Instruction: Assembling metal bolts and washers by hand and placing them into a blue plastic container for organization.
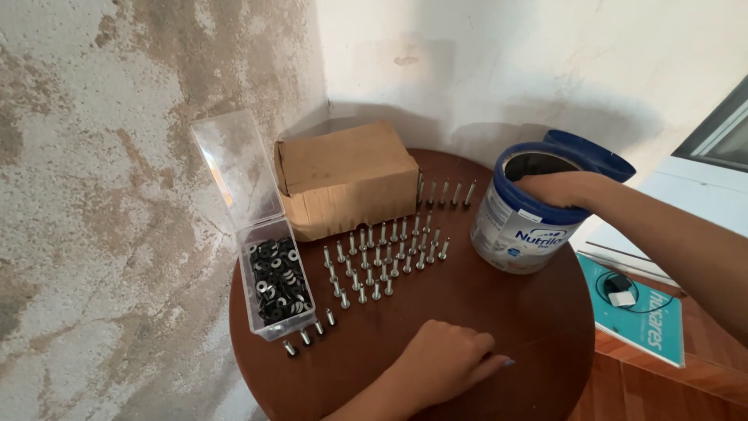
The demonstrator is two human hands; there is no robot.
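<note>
My right hand [565, 189] reaches over the rim of a blue and white tin can [518, 234] at the right of a round brown table [506, 320]; its fingers are hidden inside the can. My left hand [444, 360] rests on the table near the front edge, knuckles up and fingers curled together, with nothing visible in it. Several silver bolts [382, 261] stand upright in rows between my hands, and a few more stand beside a clear plastic box [276, 284] full of black washers.
The clear box's lid [238, 168] stands open against a rough wall. A cardboard box [347, 175] sits at the back of the table. To the right, below the table, lie a teal booklet [647, 323] and a small white plug with a black cable [621, 298].
</note>
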